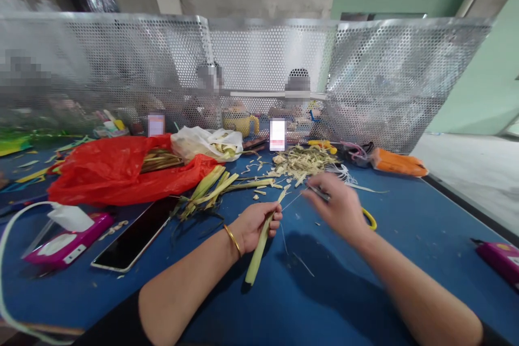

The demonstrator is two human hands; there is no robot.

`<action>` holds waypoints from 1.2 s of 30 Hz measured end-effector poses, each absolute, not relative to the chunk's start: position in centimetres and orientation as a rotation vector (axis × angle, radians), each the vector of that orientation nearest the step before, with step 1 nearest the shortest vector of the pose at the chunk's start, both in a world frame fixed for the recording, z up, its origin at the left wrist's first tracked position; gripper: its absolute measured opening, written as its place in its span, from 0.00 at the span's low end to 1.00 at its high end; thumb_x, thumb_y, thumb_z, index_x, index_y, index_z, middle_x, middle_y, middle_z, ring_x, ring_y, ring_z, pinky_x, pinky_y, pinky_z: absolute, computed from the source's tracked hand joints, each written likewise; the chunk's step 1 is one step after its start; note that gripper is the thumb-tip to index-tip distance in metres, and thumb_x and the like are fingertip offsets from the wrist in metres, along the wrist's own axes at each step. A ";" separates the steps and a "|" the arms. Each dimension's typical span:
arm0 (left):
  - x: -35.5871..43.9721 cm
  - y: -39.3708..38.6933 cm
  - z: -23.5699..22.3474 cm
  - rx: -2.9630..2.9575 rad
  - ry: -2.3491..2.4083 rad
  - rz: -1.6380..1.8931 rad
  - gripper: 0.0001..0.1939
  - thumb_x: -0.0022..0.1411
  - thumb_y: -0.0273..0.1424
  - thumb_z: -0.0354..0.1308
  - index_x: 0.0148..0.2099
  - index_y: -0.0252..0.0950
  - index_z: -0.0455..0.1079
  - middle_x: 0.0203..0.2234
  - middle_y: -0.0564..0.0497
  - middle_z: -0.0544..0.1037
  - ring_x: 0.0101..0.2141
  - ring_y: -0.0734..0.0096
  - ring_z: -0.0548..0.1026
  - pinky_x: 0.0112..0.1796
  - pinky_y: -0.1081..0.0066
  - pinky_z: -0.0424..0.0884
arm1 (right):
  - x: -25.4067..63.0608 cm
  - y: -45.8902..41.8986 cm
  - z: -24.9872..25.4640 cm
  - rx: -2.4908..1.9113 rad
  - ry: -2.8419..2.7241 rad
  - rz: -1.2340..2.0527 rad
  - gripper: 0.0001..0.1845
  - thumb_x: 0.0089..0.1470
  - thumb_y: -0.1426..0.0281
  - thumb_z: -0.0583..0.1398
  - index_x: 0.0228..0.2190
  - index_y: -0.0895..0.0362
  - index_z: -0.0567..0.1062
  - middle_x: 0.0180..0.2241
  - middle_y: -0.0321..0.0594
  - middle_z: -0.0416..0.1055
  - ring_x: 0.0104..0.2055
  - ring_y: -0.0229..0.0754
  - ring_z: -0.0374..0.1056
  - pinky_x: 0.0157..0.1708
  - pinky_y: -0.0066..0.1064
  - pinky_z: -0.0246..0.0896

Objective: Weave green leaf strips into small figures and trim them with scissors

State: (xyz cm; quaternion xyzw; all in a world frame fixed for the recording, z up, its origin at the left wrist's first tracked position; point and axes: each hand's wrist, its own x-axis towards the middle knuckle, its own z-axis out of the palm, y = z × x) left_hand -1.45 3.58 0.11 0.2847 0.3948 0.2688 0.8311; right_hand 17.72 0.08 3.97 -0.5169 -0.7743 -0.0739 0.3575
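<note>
My left hand (259, 223), with a gold bangle at the wrist, is closed around a pale green plant stalk (256, 262). The stalk slants from a frayed tip above the fingers to a wide cut end below. To the right, my right hand (334, 203) is slightly blurred and curled around scissors. Their metal part (318, 192) shows by the fingertips, and a yellow handle loop (370, 219) sticks out behind the hand. A thin fibre (292, 201) stretches from the stalk's tip toward my right fingers. Loose fibres lie on the blue table (324, 292) below.
Shredded plant scraps (306, 161) are heaped beyond my hands. Left of them lie more stalks (208, 192), a red plastic bag (105, 167), a white bag (206, 142), a phone (135, 235) and a purple power strip (71, 243). A perforated metal screen (267, 54) stands behind; people sit beyond it.
</note>
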 end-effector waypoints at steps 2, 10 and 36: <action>-1.5 3.5 0.3 0.626 0.856 0.592 0.12 0.65 0.30 0.47 0.28 0.34 0.60 0.17 0.59 0.60 0.14 0.84 0.57 0.16 0.80 0.52 | 19.8 2.5 4.9 -1.722 -1.707 -0.476 0.22 0.54 0.54 0.57 0.42 0.59 0.71 0.44 0.54 0.69 0.44 0.53 0.66 0.39 0.39 0.60; -1.7 3.8 0.3 0.683 0.887 0.621 0.11 0.63 0.29 0.48 0.27 0.34 0.60 0.17 0.59 0.58 0.14 0.83 0.55 0.17 0.80 0.52 | 23.2 7.4 4.5 -2.402 -1.778 -0.276 0.34 0.52 0.46 0.52 0.44 0.64 0.70 0.41 0.58 0.70 0.43 0.57 0.70 0.36 0.40 0.61; -1.7 3.4 0.6 0.787 0.898 0.634 0.11 0.64 0.29 0.48 0.27 0.33 0.61 0.17 0.58 0.61 0.15 0.83 0.58 0.19 0.79 0.56 | 24.6 -2.3 1.1 -2.216 -2.304 -0.151 0.14 0.54 0.76 0.50 0.41 0.64 0.70 0.39 0.53 0.70 0.41 0.49 0.69 0.38 0.34 0.57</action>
